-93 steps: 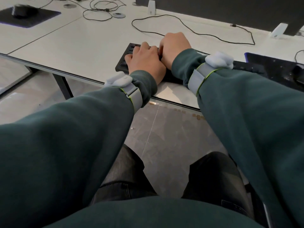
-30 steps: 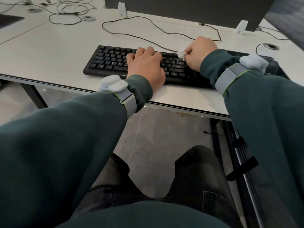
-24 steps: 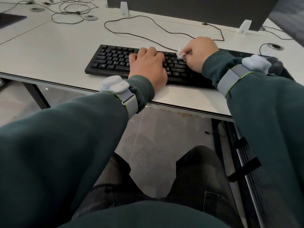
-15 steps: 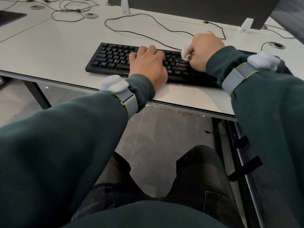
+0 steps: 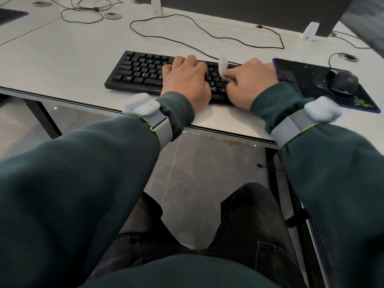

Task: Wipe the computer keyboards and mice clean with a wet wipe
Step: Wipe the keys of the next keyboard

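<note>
Fingers (image 5: 231, 75) of the right hand (image 5: 250, 85) are curling tight round a blurred white wipe (image 5: 222, 63), holding it at the keys of the keyboard (image 5: 141, 71), right of its middle. The left hand (image 5: 187, 81) is resting just beside, fingers together and bent over the keys, gripping nothing. The keyboard is lying on the desk (image 5: 62, 59); the mouse (image 5: 342, 82) is sitting on a pad (image 5: 307, 75) to its right.

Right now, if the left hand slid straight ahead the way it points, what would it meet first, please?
Likely the black cable on the desk just past the keyboard; the left hand lies at its far edge.
</note>
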